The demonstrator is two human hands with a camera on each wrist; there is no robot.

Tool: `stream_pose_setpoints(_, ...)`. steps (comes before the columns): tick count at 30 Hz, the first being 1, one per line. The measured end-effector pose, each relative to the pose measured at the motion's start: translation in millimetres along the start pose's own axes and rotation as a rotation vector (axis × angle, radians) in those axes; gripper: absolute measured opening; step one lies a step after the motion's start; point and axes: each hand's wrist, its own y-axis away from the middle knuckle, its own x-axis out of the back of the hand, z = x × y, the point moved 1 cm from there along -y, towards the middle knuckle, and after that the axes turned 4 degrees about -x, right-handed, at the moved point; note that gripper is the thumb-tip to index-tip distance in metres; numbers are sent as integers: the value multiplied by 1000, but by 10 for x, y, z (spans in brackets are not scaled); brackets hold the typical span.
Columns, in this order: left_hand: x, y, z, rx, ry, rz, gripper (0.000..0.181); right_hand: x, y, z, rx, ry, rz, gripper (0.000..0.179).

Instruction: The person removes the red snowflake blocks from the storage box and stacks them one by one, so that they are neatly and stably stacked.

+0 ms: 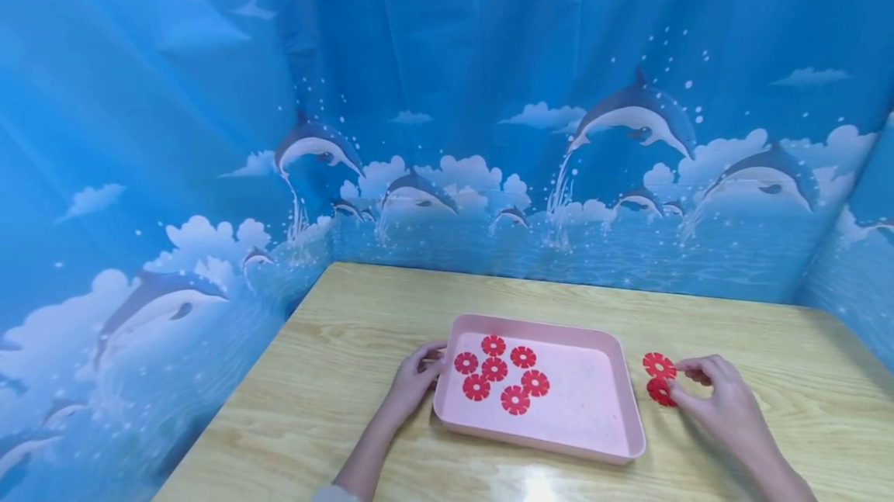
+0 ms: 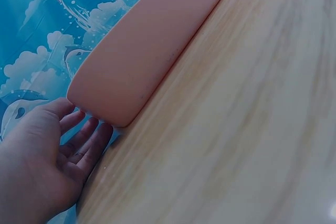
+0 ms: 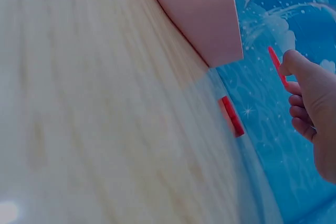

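Observation:
My left hand (image 1: 414, 382) rests at the left end of a pink tray (image 1: 531, 440). In the left wrist view, its relaxed fingers (image 2: 79, 142) touch the outside of that end wall. Several red notched discs (image 1: 493, 369), each with a round centre hole, lie flat in the left half of the tray. To the right of the tray, my right hand (image 1: 722, 401) pinches one red notched disc (image 3: 277, 67) by its edge between thumb and fingertip, raised above the table. Below it on the tabletop lies more red, a thick-edged disc or small stack (image 3: 232, 116).
The tray sits on a light wood-grain table (image 1: 335, 347), near its middle. A blue curtain (image 1: 447, 98) printed with dolphins and clouds hangs behind the table and along its sides. Light glares off the table's front edge.

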Motion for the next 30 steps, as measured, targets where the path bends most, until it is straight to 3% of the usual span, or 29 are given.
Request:
stream_pose_setpoints(12, -7, -2, 10, -4, -19, -1, 33, -9, 138, 269, -58, 28, -23, 29)
stream_pose_setpoints(30, -6, 1, 7, 6, -19, 5, 33, -143, 206, 411, -9, -45, -44, 30)
